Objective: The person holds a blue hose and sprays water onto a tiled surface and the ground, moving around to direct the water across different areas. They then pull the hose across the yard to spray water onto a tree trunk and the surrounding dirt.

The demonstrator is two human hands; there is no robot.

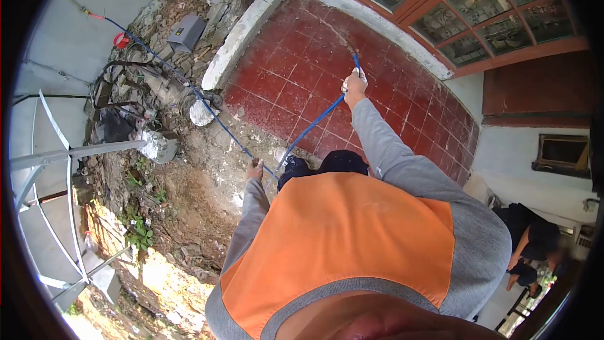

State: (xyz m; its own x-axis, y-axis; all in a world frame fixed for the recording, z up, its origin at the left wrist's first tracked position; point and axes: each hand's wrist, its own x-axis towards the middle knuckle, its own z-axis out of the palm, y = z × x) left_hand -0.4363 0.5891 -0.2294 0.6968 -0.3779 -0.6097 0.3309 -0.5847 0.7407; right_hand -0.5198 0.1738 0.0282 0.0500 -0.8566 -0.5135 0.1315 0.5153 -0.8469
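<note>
A blue hose runs from the wall tap at the upper left, past my legs and up to my right hand. That hand is closed around the hose near its end, above the red tiled floor. A thin pale streak, apparently water, arcs from the hose end toward the far side of the tiles. My left hand is lower and to the left, closed on another stretch of the hose over bare rough ground. White smears show on my right hand.
Rubble and a grey box lie beyond a low white kerb. A metal frame stands at the left. Red-framed windows line the far wall. Another person is at the lower right.
</note>
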